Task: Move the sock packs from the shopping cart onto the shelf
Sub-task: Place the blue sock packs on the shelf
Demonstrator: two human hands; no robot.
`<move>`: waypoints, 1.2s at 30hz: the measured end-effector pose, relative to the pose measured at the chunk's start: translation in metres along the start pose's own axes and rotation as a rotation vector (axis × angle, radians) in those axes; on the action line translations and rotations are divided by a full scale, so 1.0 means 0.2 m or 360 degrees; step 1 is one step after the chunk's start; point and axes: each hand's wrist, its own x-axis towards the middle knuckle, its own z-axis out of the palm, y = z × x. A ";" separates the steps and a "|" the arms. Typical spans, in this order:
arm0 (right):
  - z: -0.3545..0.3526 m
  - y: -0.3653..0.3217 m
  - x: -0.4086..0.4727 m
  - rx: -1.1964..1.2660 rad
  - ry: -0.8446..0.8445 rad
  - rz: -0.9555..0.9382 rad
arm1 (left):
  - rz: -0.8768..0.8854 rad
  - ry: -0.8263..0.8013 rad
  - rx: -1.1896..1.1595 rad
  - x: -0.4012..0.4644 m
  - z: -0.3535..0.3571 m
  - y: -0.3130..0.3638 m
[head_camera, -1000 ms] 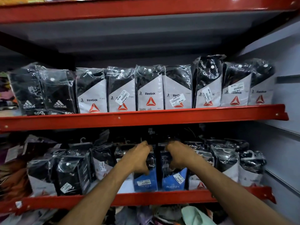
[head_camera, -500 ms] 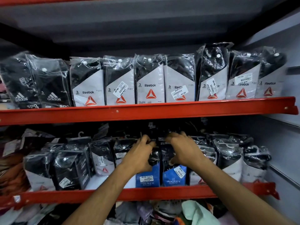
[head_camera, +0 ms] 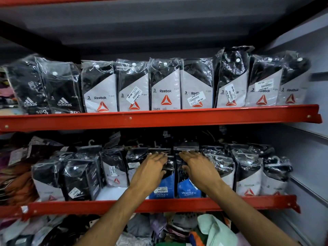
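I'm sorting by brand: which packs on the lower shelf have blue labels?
The two Jockey sock packs standing side by side at the middle, under the left hand and right hand. Neighbouring packs carry white or black labels.

Two red shelves against grey wall. Upper shelf [head_camera: 159,119]: row of upright Reebok packs [head_camera: 166,86], two black Adidas packs [head_camera: 48,87] at left end. Lower shelf [head_camera: 159,205]: two blue Jockey packs [head_camera: 189,190] upright side by side at middle. Left hand [head_camera: 150,172] flat on left pack, right hand [head_camera: 198,170] flat on right pack, fingers extended. Loose clothing heap [head_camera: 213,229] below, near.
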 end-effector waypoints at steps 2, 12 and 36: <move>0.00 0.00 0.00 0.0013 0.0005 0.0001 | -0.0020 0.0018 0.0006 -0.01 0.01 0.01; 0.02 -0.01 -0.03 -0.0019 -0.0004 -0.0031 | -0.0049 -0.0076 0.0180 -0.05 0.02 0.03; 1.18 -0.82 -1.32 0.0106 -0.0618 -0.0145 | -0.0650 -0.0638 0.0122 -2.08 0.67 -0.19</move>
